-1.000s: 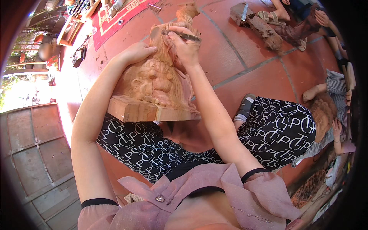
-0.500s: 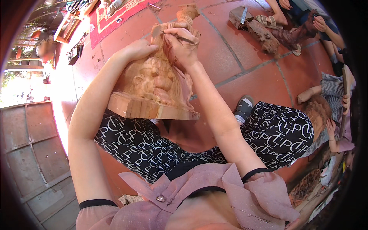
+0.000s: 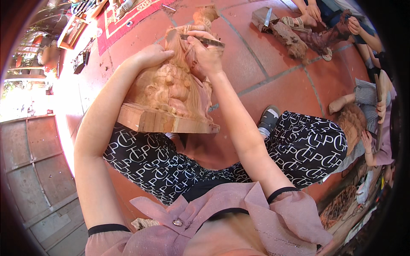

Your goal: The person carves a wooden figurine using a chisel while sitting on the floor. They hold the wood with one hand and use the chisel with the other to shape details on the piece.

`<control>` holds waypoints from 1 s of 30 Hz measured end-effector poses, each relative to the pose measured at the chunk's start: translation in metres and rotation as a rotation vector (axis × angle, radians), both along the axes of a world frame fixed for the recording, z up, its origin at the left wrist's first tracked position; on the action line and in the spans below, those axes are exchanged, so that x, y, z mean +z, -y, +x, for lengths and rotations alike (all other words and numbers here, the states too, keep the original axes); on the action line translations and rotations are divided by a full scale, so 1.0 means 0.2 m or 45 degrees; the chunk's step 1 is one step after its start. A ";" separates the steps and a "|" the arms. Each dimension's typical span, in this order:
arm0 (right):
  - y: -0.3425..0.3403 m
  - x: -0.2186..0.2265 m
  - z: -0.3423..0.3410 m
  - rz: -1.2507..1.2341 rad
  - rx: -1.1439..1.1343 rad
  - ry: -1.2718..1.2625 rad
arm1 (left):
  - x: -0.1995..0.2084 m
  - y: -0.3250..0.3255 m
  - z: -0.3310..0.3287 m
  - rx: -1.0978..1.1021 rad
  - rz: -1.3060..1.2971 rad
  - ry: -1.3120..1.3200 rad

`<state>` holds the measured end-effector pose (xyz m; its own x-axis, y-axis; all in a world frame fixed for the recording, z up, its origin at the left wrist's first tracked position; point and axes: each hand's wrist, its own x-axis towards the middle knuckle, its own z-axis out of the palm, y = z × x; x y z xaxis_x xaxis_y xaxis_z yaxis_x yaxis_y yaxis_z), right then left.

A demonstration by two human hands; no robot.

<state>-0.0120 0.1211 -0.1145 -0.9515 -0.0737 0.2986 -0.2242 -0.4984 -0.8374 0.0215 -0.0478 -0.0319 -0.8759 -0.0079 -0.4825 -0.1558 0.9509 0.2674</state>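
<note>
A pale brown wood carving (image 3: 171, 87) with a thick flat base leans over my lap, its narrow top pointing away from me. My left hand (image 3: 152, 56) grips its left side, thumb lying over the front and the other fingers mostly hidden. In my right hand (image 3: 207, 53) a thin dark strip-like tool (image 3: 209, 41) is pinched between thumb and fingers, near the upper part of the carving. Its exact kind I cannot make out. A small grey patch shows on the wood just left of the tool's tip.
Red floor tiles (image 3: 290, 89) surround me. A red patterned mat (image 3: 128, 21) lies far left. Dark rough wood (image 3: 290, 40) with a metal blade on it is at far right, by another person's hands. Another person at right holds a carved piece (image 3: 352, 123). Grey panels (image 3: 32, 170) stand left.
My right hand has turned slightly, so more of the dark tool's flat side shows. The whole view has shifted a little; my left hand keeps its place on the carving.
</note>
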 end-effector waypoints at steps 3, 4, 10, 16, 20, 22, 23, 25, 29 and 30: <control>0.01 0.00 -0.02 0.037 -0.051 -0.099 | 0.04 -0.03 0.00 0.008 0.008 0.039; 0.01 -0.01 -0.04 0.060 -0.082 -0.173 | 0.03 -0.03 0.01 0.017 0.019 0.028; 0.03 0.05 -0.03 0.109 -0.098 -0.245 | 0.00 0.00 0.02 0.013 0.056 0.009; 0.01 0.08 0.01 0.343 -0.288 -0.502 | -0.04 0.02 0.00 -0.021 0.028 -0.047; -0.02 0.04 0.13 0.484 -0.399 -0.518 | -0.02 0.02 0.00 -0.010 0.053 -0.015; -0.06 -0.01 0.19 0.354 -0.189 -0.204 | 0.01 0.00 0.01 -0.033 0.039 -0.003; -0.08 -0.03 0.20 0.285 -0.087 -0.048 | 0.03 -0.01 0.01 -0.048 0.031 0.002; -0.10 -0.05 0.19 0.084 -0.037 0.089 | 0.05 -0.03 0.02 -0.039 0.031 0.011; -0.13 -0.01 0.15 0.086 -0.097 0.044 | 0.04 -0.04 0.02 -0.030 0.003 -0.001; -0.13 0.01 0.17 0.053 -0.053 0.072 | 0.03 -0.03 0.02 -0.033 0.015 0.001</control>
